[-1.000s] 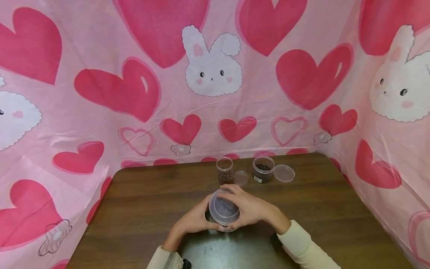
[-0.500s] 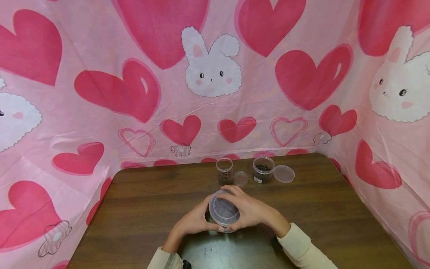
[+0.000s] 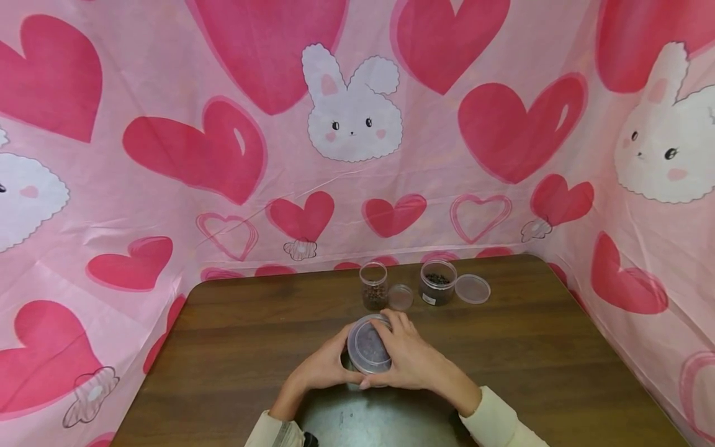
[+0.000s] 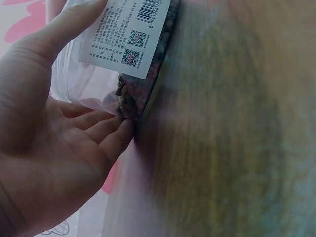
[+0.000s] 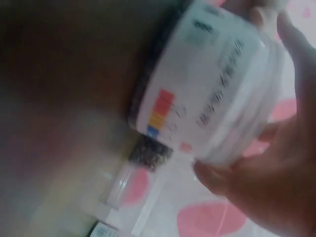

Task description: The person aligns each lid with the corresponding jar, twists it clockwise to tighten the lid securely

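The jar (image 5: 202, 84) stands on the table (image 3: 251, 347), lid (image 3: 368, 347) on. The left hand (image 3: 326, 367) curls round its side; the right hand (image 3: 412, 359) grips the lid's rim: a loosening step, it seems. Next calls for a steady left hold and firm right twist.

Head view faces forward-down; wrist views close, sharing jar (image 4: 121, 49).

2 cream sleeves (image 3: 497, 417); a grey strip (image 3: 287, 431) marks the left cuff (image 3: 269, 428), a black piece (image 3: 310, 439) beside it.
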`<state>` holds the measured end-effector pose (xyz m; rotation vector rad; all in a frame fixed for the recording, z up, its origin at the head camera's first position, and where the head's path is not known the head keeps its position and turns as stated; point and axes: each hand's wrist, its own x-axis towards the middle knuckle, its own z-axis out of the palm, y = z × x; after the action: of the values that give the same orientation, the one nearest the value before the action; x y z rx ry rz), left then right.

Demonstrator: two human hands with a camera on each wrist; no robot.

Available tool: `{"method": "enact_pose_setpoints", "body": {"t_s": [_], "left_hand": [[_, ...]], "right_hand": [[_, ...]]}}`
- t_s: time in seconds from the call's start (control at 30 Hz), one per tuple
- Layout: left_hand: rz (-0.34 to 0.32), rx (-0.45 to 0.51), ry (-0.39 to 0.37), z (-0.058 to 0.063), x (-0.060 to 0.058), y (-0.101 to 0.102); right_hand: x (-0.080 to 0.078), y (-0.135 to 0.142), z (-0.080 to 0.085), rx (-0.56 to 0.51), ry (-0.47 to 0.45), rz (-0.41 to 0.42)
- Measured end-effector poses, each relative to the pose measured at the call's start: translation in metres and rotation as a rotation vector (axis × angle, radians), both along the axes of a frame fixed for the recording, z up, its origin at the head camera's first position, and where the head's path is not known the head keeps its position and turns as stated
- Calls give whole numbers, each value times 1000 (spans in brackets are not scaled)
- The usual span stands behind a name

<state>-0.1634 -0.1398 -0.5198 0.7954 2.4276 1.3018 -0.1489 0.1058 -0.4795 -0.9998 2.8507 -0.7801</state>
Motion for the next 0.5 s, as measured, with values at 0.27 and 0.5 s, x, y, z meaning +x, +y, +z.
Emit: {"method": "enact_pose_setpoints", "body": {"t_s": [0.27,0.5], "left_hand": [[9,0,-27,3,2,1],[8,14,-23,3,2,-1]], "right_hand": [[-19,15,14,23,-157,188],[-22,14,10,24,-106,173]]}}
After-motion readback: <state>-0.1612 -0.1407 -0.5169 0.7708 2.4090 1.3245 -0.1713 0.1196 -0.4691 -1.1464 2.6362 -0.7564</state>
